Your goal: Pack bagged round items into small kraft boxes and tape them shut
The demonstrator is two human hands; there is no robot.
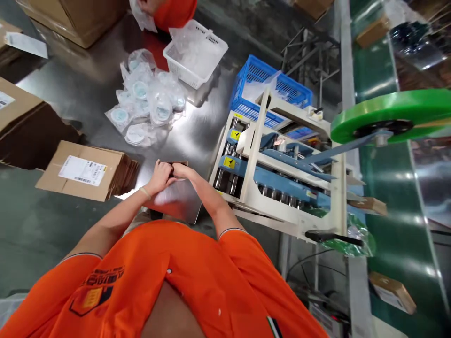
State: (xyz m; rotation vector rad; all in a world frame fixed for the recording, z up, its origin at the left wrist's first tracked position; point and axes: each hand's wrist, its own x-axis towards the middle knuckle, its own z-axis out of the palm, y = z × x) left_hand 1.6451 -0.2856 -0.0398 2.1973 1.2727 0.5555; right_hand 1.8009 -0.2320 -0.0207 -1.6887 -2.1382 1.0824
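My left hand [160, 177] and my right hand [180, 171] meet over the near edge of a shiny steel table [197, 136]. Both have their fingers curled around a small brown cardboard piece [175, 165] held between them. It is mostly hidden by my fingers. A pile of clear bags holding round white and blue parts [148, 101] lies farther back on the table. To the left of my hands sits a stack of flat cardboard boxes [88, 171] with a white label.
A white basket [196, 52] stands at the table's far side, where another person in orange [169, 11] works. A blue basket [269, 89] and a tape-sealing machine [282, 178] with a green roll [391, 115] stand right. A green conveyor [398, 225] carries small boxes [391, 291].
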